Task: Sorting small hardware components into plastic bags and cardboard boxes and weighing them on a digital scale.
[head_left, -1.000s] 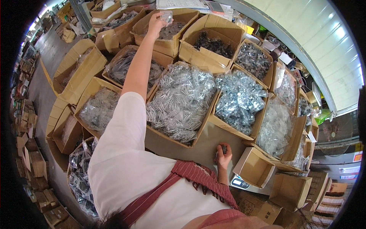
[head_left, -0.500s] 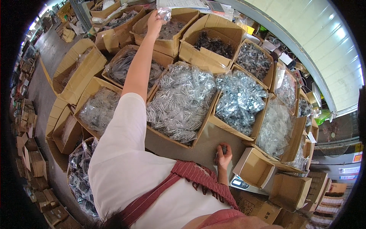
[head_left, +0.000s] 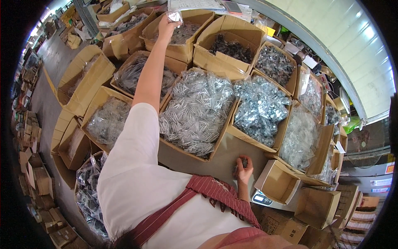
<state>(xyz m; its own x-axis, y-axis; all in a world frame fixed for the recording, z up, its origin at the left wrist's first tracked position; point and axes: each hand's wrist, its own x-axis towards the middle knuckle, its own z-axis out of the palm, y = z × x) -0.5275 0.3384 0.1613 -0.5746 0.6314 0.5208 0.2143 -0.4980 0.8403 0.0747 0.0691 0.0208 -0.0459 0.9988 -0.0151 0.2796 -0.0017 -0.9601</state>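
Note:
My left arm is stretched far out over the boxes. At its end my left hand (head_left: pixel 166 27) is closed on a small clear plastic bag (head_left: pixel 175 17) with a shiny, silvery look; its contents are too small to make out. Just beneath is an open cardboard box (head_left: pixel 177 51) of small packed parts. Close to my body, my right hand (head_left: pixel 244 169) rests low over the grey table (head_left: pixel 186 164), fingers curled round something dark, mostly hidden by them. Ahead of it stands a large box of clear bags holding silvery screw-like pieces (head_left: pixel 199 112).
A box of bagged shiny metal parts (head_left: pixel 262 112) stands right of the middle. An empty small carton (head_left: pixel 277 181) sits beside a scale-like device with a display (head_left: pixel 261 198). Dark parts fill a box (head_left: pixel 232 47) farther back. Papers (head_left: pixel 195 5) lie at the far edge.
The small bag in my left hand has turned and shows more of its silvery face. That hand has shifted slightly left. My right hand stays in place.

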